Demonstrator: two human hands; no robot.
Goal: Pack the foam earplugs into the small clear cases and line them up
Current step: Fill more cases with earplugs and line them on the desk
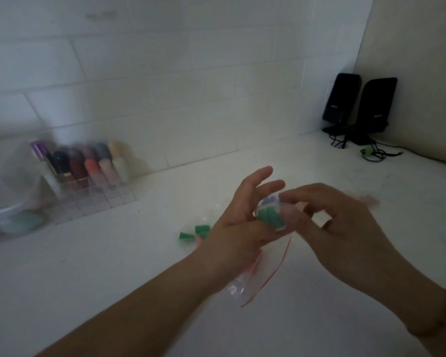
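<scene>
A small clear case [270, 215] with green foam earplugs inside is held up above the white counter. My left hand [238, 222] holds it from below and behind, with the index and middle fingers stretched out. My right hand [337, 222] pinches the case's top right side with fingertips and thumb. A few loose green earplugs [195, 233] lie on the counter just left of my left hand. A clear zip bag [258, 276] with a red seal strip lies under my hands. The picture is blurred by motion.
A clear acrylic organiser [88, 186] with several coloured bottles stands at the back left against the tiled wall. Beside it is a clear plastic box [8, 202]. Two black speakers [358, 106] with cables stand in the far right corner.
</scene>
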